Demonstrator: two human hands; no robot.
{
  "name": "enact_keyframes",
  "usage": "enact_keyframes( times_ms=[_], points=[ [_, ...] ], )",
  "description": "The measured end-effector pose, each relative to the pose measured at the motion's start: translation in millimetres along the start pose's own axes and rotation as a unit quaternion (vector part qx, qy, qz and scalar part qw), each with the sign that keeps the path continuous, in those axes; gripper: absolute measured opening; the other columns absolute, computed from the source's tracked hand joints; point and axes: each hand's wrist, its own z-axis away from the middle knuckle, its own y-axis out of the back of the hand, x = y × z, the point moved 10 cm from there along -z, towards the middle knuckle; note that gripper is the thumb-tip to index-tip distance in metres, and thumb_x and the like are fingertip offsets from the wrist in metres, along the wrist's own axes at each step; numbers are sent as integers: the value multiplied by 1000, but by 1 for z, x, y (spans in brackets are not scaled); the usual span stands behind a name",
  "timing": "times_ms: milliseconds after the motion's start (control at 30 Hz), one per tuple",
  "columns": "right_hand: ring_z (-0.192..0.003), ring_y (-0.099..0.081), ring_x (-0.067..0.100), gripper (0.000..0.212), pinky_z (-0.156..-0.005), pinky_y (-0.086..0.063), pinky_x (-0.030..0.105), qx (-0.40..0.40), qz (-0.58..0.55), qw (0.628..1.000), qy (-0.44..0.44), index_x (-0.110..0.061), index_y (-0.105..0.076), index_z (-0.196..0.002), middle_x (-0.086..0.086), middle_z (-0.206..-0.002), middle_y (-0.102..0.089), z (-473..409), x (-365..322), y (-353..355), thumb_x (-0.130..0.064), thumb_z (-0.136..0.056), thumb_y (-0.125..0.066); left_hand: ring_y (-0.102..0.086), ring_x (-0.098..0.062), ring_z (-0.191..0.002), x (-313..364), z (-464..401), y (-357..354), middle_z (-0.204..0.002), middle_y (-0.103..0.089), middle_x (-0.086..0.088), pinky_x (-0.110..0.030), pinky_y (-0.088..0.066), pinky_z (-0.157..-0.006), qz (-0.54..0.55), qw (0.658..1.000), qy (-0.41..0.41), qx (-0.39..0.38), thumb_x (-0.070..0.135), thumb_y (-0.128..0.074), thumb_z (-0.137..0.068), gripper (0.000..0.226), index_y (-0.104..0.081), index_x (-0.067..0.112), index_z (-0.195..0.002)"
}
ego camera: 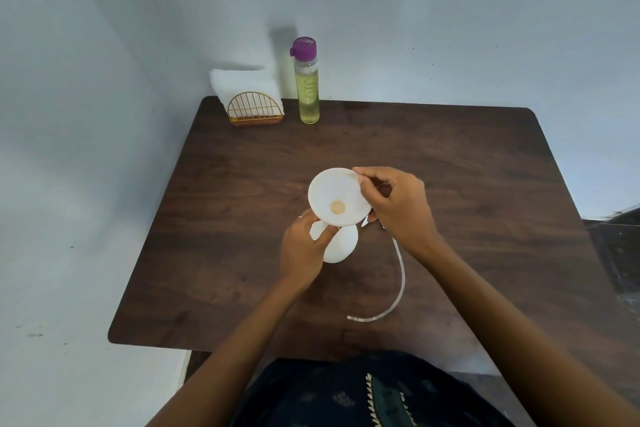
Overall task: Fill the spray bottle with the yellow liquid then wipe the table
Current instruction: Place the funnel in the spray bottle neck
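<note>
— Funnel seated?
— Nearly: my right hand [398, 204] pinches the funnel [337, 198] rim, my left hand [304, 246] grips the upright spray bottle [341, 246] directly beneath; yellow liquid bottle [306, 87] stands far behind it

Blocked at upper left by napkin holder [255, 111] and bottle [307, 81]; open tabletop [467, 166] at right.

White funnel [338, 197] covers the white plastic spray bottle [341, 245] mouth; right hand [398, 204] hides the clear tube [398, 284] top; dark wooden desk [450, 166] near edge hidden behind the lap
</note>
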Motion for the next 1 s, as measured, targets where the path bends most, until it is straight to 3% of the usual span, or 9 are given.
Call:
enact_keyframes(
  times_ms=[167, 267, 400, 533, 700, 867, 1000],
  points=[
    [-84, -60, 6, 24, -58, -48, 6, -1, 7, 1000, 1, -10, -68, -111, 2, -105, -70, 0, 2, -1, -14, -90, -58, -61, -20, -106, -2, 0, 0, -120, -66, -3, -33, -51, -87, 1, 1000, 5, 8, 31, -69, -84, 39, -64, 15, -119],
    [-86, -61, 8, 25, -60, -52, 15, -7, 0, 1000, -6, -9, -67, -113, 4, -107, -70, 1, 5, -4, -15, -90, -59, -61, -19, -104, -2, -1, 1, -119, -67, -5, -30, -50, -85, 4, 1000, 9, 15, 28, -70, -84, 38, -63, 12, -118],
    [-77, -60, 7, 25, -52, -52, 12, -34, -7, 999, -19, -8, -66, -114, 6, -106, -68, 3, 8, -12, -15, -91, -58, -61, -18, -98, -6, -2, 1, -114, -67, -7, -26, -46, -80, 5, 1000, 10, 15, 24, -71, -83, 38, -62, 8, -116],
    [-69, -58, 3, 25, -49, -50, 9, -56, -7, 998, -29, -8, -66, -113, 7, -106, -68, 4, 13, -18, -14, -91, -57, -61, -21, -102, -11, -3, -1, -116, -66, -9, -28, -49, -83, 3, 1000, 19, 5, 24, -71, -83, 41, -61, 7, -118],
    [-70, -61, 6, 25, -47, -48, 9, -78, -15, 996, -42, -10, -66, -113, 4, -107, -67, 3, 21, -22, -17, -92, -56, -61, -23, -107, -15, -5, -4, -120, -66, -7, -29, -50, -85, 3, 1000, 20, -10, 27, -71, -83, 43, -60, 10, -122],
    [-81, -60, 6, 28, -57, -52, 14, -82, -2, 995, -54, -12, -65, -114, -2, -106, -66, 0, 28, -23, -26, -92, -54, -58, -24, -113, -16, -6, -8, -125, -62, -8, -32, -49, -92, 7, 999, 26, -30, 25, -74, -80, 52, -55, 10, -127],
    [-78, -62, 9, 26, -65, -56, 29, -73, 9, 994, -77, -17, -66, -105, -6, -91, -66, -4, 38, -18, -32, -96, -47, -53, -16, -117, -16, -3, -9, -131, -56, -1, -35, -48, -99, 15, 997, 13, -73, 32, -80, -72, 66, -49, 21, -129]
  ],
)
